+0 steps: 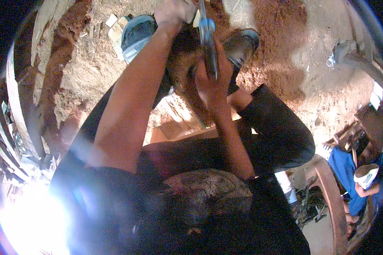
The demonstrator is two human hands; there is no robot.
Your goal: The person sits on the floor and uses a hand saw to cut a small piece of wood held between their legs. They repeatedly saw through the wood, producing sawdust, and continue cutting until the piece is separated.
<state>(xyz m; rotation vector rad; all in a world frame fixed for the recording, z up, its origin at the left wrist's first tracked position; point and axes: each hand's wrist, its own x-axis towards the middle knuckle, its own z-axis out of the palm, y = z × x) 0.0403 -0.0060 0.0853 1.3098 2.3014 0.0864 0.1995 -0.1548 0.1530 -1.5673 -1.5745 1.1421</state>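
My right hand [212, 85] is closed around the dark handle of a long, slim tool [207, 40]. A light blue band circles the tool, and its narrow, pale far end runs out past the top edge; its exact kind does not show. Beyond it and to the left, my left hand [174, 12] is curled with its fingers bent, close to the tool's far end. What it grips, if anything, cannot be made out. Both hands are between my feet, over a shadowed, brownish piece [185, 68] that looks like wood.
My left shoe [138, 38] and right shoe [243, 44] rest on ground strewn with sawdust [83, 68]. A pale wooden piece [170, 131] lies by my legs. At right, another person in blue clothing [344, 170] sits near a curved wooden part [332, 199]. Glare whitens the lower left.
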